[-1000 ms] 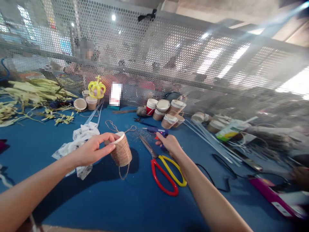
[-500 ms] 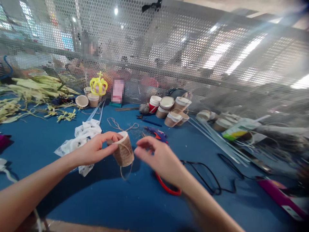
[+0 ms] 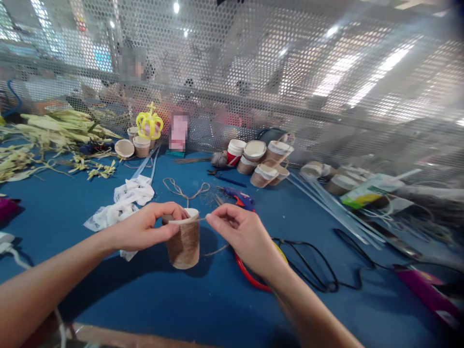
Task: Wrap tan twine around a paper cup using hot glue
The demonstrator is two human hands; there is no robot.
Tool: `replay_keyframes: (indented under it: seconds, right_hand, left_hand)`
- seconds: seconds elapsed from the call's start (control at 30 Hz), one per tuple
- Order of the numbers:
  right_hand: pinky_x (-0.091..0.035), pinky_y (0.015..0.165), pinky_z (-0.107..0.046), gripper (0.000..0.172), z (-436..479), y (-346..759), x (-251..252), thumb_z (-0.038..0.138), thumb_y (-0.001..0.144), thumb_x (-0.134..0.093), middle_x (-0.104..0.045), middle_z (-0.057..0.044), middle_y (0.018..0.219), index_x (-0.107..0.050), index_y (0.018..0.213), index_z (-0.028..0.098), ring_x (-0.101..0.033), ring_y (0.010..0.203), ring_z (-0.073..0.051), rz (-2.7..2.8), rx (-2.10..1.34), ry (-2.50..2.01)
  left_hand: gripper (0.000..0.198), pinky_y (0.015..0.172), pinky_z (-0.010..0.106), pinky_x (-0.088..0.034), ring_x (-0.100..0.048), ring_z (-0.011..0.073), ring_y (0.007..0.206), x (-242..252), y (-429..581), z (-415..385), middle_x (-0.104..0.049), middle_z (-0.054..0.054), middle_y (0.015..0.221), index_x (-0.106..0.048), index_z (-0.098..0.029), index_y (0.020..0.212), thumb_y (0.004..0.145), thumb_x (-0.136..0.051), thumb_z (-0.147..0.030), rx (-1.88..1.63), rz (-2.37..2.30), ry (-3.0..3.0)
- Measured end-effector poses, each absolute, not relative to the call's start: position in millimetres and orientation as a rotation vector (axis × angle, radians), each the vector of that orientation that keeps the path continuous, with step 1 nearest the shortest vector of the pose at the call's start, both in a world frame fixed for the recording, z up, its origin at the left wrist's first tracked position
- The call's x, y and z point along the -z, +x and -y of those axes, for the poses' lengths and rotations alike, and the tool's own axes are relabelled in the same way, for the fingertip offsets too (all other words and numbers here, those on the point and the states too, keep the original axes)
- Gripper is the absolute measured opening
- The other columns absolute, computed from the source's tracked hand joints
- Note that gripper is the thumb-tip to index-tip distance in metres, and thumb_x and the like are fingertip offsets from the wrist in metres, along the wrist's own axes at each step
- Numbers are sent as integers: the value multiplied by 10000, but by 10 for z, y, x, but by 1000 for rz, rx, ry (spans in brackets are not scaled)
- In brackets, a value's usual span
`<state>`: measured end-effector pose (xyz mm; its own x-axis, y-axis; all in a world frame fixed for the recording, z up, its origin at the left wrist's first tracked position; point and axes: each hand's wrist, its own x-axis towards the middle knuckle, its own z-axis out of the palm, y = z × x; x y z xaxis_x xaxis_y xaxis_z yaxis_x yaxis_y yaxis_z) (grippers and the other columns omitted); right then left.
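A small cup wrapped in brown twine (image 3: 184,246) stands almost upright at the middle of the blue table, its white rim upward. My left hand (image 3: 154,224) grips its rim at the left, fingers inside and thumb outside. To the right of the cup, my right hand (image 3: 239,229) pinches a thin strand of twine (image 3: 202,219) that runs from the cup's upper edge. The strand's loose part trails below that hand. Behind the cup lies looped twine (image 3: 186,191). A blue glue gun (image 3: 237,195) and red-handled scissors (image 3: 250,278) lie near my right hand.
Crumpled white cloth (image 3: 134,191) lies left of the cup. Several wrapped cups (image 3: 264,175) stand at the back, beside a ball of twine (image 3: 219,159). Clear glue sticks (image 3: 333,210) and a black cable (image 3: 311,251) are at the right. A perforated metal screen (image 3: 232,58) stands behind.
The cup has come lower and stands straighter. My right hand, apart from the twine before, now has the strand pinched and drawn out to the right.
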<state>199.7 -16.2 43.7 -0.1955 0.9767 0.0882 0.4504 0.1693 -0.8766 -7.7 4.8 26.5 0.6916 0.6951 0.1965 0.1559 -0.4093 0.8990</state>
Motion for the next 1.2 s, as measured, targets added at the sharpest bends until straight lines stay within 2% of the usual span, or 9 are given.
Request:
replay_keyframes:
  seconds: [0.3, 0.57, 0.67, 0.8, 0.9, 1.03, 1.2]
  right_hand:
    - [-302, 475, -239, 206, 209, 1986, -385, 342, 774, -526, -429, 34, 563, -545, 658, 173, -350, 518, -99, 1775, -970, -1376]
    - [-289, 459, -228, 209, 211, 1991, -378, 331, 764, -530, -403, 45, 543, -519, 629, 172, -338, 507, -91, 1772, -991, -1398]
    - [-299, 462, -222, 153, 210, 2005, -372, 324, 755, -549, -392, 58, 546, -550, 749, 171, -351, 499, -90, 1720, -1052, -1367]
    - [-295, 467, -218, 229, 204, 2027, -366, 323, 771, -545, -433, 53, 571, -595, 932, 168, -366, 495, -84, 1733, -1256, -1259]
    - [-308, 477, -209, 169, 205, 2038, -370, 306, 783, -539, -494, 34, 615, -614, 826, 161, -374, 510, -72, 1741, -1413, -1181]
    - [-350, 535, -202, 152, 212, 2056, -393, 284, 781, -548, -499, 34, 628, -579, 702, 159, -412, 564, -76, 1764, -1439, -1156]
    - [-385, 571, -216, 143, 210, 2062, -393, 270, 794, -521, -504, 30, 636, -560, 700, 169, -447, 591, -94, 1788, -1302, -1227]
  left_hand:
    - [227, 848, 363, -410, -513, 230, 983, -220, -92, -49, -574, 93, 962, -453, -152, 711, 836, -466, -342, -703, -507, 1723]
    - [226, 830, 354, -398, -496, 249, 1019, -175, -99, -59, -573, 97, 982, -463, -145, 719, 837, -490, -336, -701, -444, 1642]
    - [221, 834, 360, -391, -495, 252, 1019, -155, -105, -57, -577, 101, 990, -463, -144, 717, 827, -508, -330, -703, -420, 1588]
    - [244, 858, 381, -376, -482, 263, 1038, -137, -106, -55, -590, 103, 986, -465, -143, 705, 800, -546, -353, -703, -398, 1517]
    - [276, 836, 382, -390, -501, 265, 1009, -143, -100, -52, -600, 106, 972, -461, -144, 689, 779, -565, -383, -687, -370, 1488]
    - [271, 843, 386, -397, -508, 267, 1027, -164, -109, -81, -600, 107, 991, -468, -150, 685, 796, -536, -388, -655, -406, 1555]
    - [177, 936, 401, -351, -456, 252, 1141, -157, -120, -130, -507, 110, 1220, -528, -170, 924, 776, -552, -263, -681, -576, 1783]
